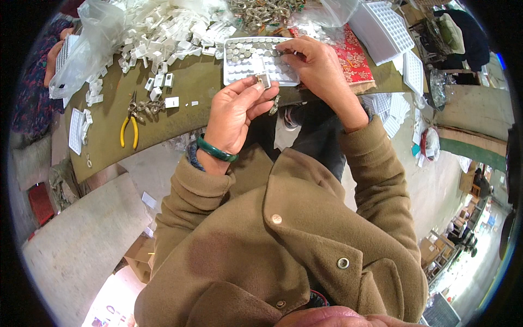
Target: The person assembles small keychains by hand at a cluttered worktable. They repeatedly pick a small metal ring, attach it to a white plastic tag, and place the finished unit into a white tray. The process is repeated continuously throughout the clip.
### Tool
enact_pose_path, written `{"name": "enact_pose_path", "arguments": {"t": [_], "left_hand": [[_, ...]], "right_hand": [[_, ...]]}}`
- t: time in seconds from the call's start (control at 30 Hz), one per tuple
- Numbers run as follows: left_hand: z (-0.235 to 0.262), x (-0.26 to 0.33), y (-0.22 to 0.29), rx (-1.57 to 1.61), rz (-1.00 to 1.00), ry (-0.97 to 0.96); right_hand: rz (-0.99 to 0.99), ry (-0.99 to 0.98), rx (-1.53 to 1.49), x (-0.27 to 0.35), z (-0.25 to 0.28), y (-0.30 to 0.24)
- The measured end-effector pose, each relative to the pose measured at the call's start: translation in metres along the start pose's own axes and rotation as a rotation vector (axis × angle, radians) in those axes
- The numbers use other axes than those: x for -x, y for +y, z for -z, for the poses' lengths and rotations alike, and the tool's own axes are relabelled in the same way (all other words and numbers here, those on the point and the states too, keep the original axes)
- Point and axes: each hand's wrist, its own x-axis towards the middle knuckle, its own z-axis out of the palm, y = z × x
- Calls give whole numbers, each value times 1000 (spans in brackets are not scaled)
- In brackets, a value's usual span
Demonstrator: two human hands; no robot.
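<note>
Held in the fingertips of my left hand point(231, 111) is a small white plastic case point(265, 81), raised in front of a white tray point(226, 80). A short metal chain point(274, 106) hangs just below these fingers. Rows of round silvery button cells point(239, 54) sit in the tray's pockets. My right hand point(317, 66) is over the tray's right side, thumb and fingers closed in a pinch; what they grip is too small to make out. A green bangle point(216, 149) circles my left wrist.
Yellow-handled pliers point(129, 129) lie on the green tabletop point(188, 122), left of my hands. A heap of white plastic parts point(163, 32) covers the back left; metal chains point(261, 13) pile at the back. Stacked white trays point(381, 30) stand back right, beside red patterned cloth point(355, 61).
</note>
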Motion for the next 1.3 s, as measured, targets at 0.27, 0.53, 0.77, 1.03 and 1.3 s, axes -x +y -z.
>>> {"name": "enact_pose_path", "arguments": {"t": [0.27,0.53,0.77,1.03,1.3], "left_hand": [[-2,-1,-1,-4,-21,14],[-1,3,-4,-53,-86,3],[-1,10,-6,-192,-164,50],[7,13,-8,-15,-53,50],[6,13,-3,-91,-54,87]], "right_hand": [[119,9,181,-2,3,-3],[97,8,-184,23,4,-37],[88,8,-119,33,-3,-52],[-8,-55,-369,38,-3,-49],[234,246,82,1,-26,-21]]}}
